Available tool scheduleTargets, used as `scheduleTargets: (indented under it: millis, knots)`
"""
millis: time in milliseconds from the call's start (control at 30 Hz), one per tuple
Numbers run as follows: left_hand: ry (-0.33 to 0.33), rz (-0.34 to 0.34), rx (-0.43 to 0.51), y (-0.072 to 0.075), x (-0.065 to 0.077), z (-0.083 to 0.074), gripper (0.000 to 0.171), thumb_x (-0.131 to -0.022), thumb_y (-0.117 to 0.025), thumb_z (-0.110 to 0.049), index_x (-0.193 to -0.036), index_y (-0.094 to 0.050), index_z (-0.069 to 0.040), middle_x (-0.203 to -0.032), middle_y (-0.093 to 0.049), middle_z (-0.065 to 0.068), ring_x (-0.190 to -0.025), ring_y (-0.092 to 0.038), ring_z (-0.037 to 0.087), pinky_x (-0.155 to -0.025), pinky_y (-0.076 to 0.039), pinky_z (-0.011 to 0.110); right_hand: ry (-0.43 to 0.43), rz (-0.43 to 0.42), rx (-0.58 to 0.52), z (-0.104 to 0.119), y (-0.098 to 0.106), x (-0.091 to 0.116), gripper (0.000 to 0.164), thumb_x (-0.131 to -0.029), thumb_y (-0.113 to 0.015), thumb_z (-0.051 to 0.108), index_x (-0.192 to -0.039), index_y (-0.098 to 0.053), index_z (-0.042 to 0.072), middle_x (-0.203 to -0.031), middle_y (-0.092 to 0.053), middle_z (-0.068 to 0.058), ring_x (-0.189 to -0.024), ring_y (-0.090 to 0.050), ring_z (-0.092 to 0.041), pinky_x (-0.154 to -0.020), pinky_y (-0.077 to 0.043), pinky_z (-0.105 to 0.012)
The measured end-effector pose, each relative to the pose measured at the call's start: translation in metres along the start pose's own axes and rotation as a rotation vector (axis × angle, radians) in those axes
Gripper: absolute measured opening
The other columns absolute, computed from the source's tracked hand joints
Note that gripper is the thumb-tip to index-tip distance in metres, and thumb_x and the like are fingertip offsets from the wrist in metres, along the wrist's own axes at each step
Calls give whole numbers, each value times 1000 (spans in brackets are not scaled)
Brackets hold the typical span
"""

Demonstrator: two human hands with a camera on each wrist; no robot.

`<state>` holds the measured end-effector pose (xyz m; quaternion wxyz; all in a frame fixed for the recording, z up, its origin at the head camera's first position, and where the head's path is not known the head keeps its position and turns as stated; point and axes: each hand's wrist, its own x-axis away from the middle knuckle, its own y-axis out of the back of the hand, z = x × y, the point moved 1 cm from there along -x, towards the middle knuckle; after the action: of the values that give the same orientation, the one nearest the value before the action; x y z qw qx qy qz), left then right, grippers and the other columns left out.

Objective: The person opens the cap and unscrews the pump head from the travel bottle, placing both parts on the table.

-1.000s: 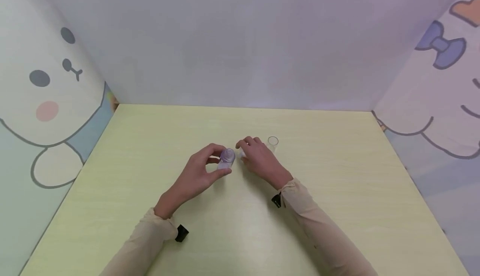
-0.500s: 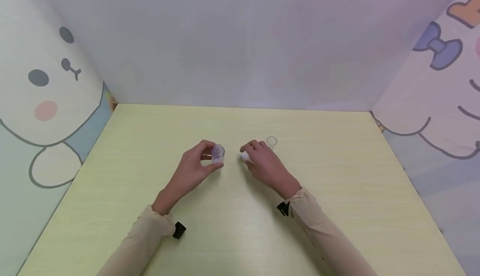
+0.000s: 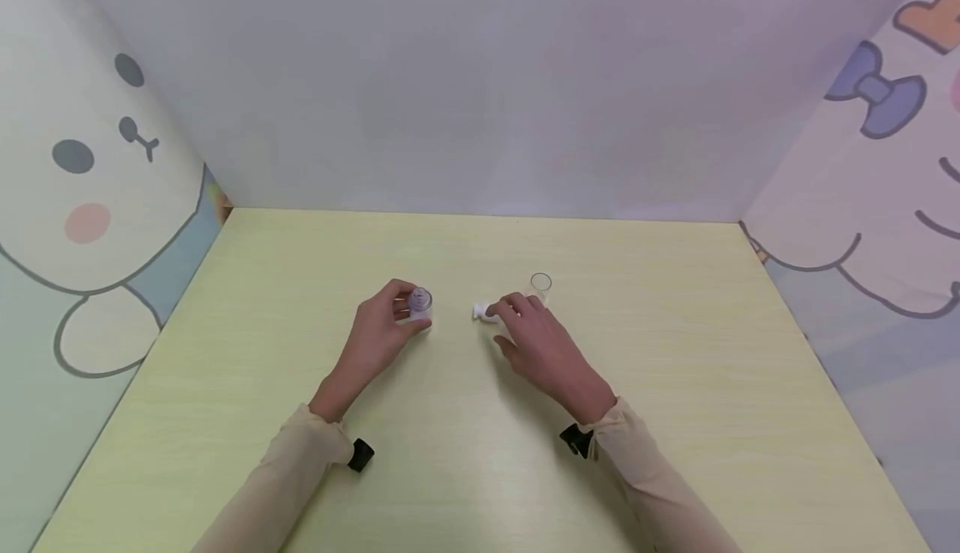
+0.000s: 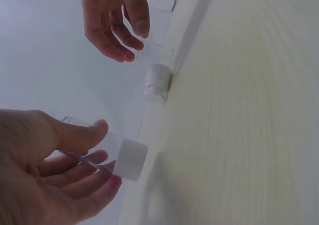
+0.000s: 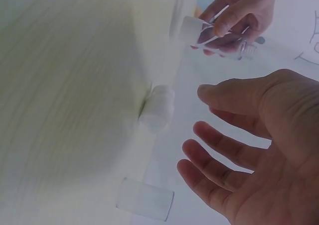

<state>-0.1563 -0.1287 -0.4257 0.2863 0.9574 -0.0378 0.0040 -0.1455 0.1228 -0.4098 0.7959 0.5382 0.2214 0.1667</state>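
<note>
A clear bottle [image 3: 420, 304] with a threaded neck and a white base [image 4: 130, 159] is held upright by my left hand [image 3: 378, 332], thumb on one side and fingers on the other. It is above the table. To its right, a small white pump-like top [image 3: 482, 312] lies on its side; its wide part and narrower knob show in the left wrist view. My right hand [image 3: 543, 357] hovers just beside that top, fingers apart and loosely bent, holding nothing in the right wrist view. Behind this hand stands a clear open cylinder [image 3: 541, 284], partly hidden in the head view.
The pale wooden table [image 3: 675, 386] reaches back to a plain light wall [image 3: 480, 103]. Side panels with cartoon drawings [image 3: 90, 203] border it left and right. Black wrist devices [image 3: 362, 454] sit at both sleeve cuffs.
My left hand has carried the bottle leftward, away from the right hand. My right hand has let go of the white pump-like top, leaving it lying on the table, and drawn back slightly.
</note>
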Motion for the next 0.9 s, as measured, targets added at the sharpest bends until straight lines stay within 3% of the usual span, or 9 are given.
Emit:
scheduleTargets:
  millis: [333,633,733,900]
  knots:
    - [52,-4,28,0,-7,9,46,-91,-79,-6,-132,-58,-3,-132,-67,21,-124,-69,37,-107,-56,49,11,-25,-19,6,1,11,36,-92,-79,7,-125,-65,11,-126,-65,-8,-111,-61,-30,-88,-56,-40]
    - [56,2,25,0,-9,11,48,-91,-80,-8,-133,-58,-3,-132,-67,22,-125,-68,37,-106,-56,50,1,-54,-31,6,3,22,36,-91,-79,6,-124,-65,13,-124,-66,-5,-110,-61,-29,-90,-55,-41]
    - [34,6,11,-1,-9,12,52,-91,-80,-7,-136,-55,-2,-135,-65,22,-128,-66,37,-107,-55,49,2,-59,-20,6,4,25,36,-91,-79,7,-123,-65,13,-124,-66,-5,-110,-61,-29,-89,-56,-41]
    - [-22,-4,-96,2,-6,11,61,-91,-80,-10,-143,-50,-1,-139,-62,20,-131,-60,37,-111,-52,51,-4,-77,-1,5,8,30,32,-92,-79,8,-121,-66,12,-122,-67,-4,-108,-63,-27,-88,-56,-41]
